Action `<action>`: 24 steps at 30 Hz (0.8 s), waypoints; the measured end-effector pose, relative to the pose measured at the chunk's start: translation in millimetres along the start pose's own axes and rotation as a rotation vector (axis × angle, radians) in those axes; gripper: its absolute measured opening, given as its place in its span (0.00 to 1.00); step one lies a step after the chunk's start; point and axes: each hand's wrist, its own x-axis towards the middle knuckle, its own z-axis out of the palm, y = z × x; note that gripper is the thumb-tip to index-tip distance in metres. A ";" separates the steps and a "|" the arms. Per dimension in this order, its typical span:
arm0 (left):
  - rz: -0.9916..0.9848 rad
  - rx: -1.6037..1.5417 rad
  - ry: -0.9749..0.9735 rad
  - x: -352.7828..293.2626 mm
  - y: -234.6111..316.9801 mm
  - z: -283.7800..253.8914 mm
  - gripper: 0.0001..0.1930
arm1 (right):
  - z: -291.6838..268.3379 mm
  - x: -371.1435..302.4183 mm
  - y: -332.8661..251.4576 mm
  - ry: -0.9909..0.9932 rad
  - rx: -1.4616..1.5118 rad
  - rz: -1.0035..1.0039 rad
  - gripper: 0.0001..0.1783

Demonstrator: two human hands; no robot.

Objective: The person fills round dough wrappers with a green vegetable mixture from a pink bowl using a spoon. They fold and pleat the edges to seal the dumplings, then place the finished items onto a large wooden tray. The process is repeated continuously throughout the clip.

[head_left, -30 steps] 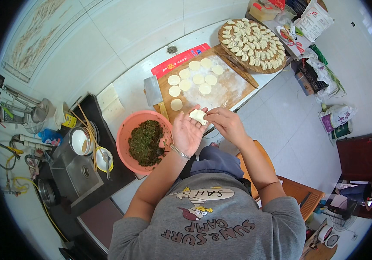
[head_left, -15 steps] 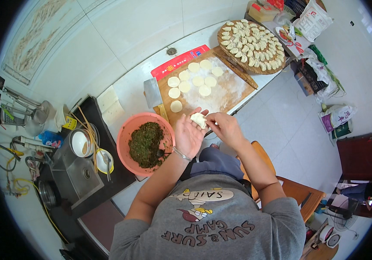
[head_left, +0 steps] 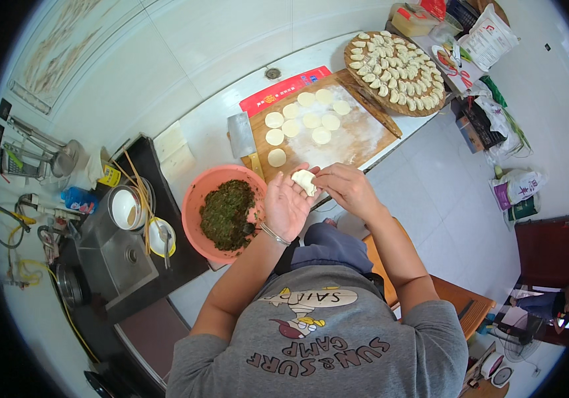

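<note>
A pale folded dumpling [head_left: 304, 182] rests on the fingers of my left hand [head_left: 287, 205], palm up, above the near edge of the floured wooden board [head_left: 357, 138]. My right hand [head_left: 347, 188] meets it from the right, thumb and forefinger pinched at its edge. Several round dough wrappers [head_left: 311, 121] lie on the board. Left of my left wrist is a pink basin [head_left: 188, 219] of dark green chopped filling [head_left: 227, 215], with a spoon handle partly hidden by my forearm. A cleaver [head_left: 240, 135] lies at the board's left edge.
A round tray [head_left: 352, 58] full of shaped dumplings stands at the back right, with a rolling pin [head_left: 385, 119] before it. At left are a sink [head_left: 113, 265], bowls [head_left: 125, 207] and long chopsticks [head_left: 140, 189]. A wooden chair [head_left: 453, 292] stands at my right; another person [head_left: 549, 304] is far right.
The view has shifted slightly, so the board and tray appear a little further right and the basin's position differs slightly. My hands stay together at the dumpling, the right fingers still pinching its edge.
</note>
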 end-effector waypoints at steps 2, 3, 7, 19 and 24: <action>0.013 0.000 0.014 -4.5 4.0 -0.4 0.30 | 6.5 2.2 -2.6 -0.003 0.024 0.008 0.09; 0.023 0.009 0.001 -5.3 7.7 -2.7 0.30 | 9.0 6.3 -4.4 -0.013 0.025 0.003 0.09; 0.053 0.005 0.045 -20.8 21.8 -14.4 0.28 | 22.6 19.3 -16.8 -0.057 0.052 -0.040 0.08; 0.244 0.091 0.240 -64.5 60.6 -52.5 0.22 | 107.8 34.3 -38.5 -0.207 0.075 -0.012 0.07; 0.155 0.079 0.179 -67.8 64.9 -45.3 0.22 | 79.0 44.0 -37.7 -0.170 0.149 -0.018 0.07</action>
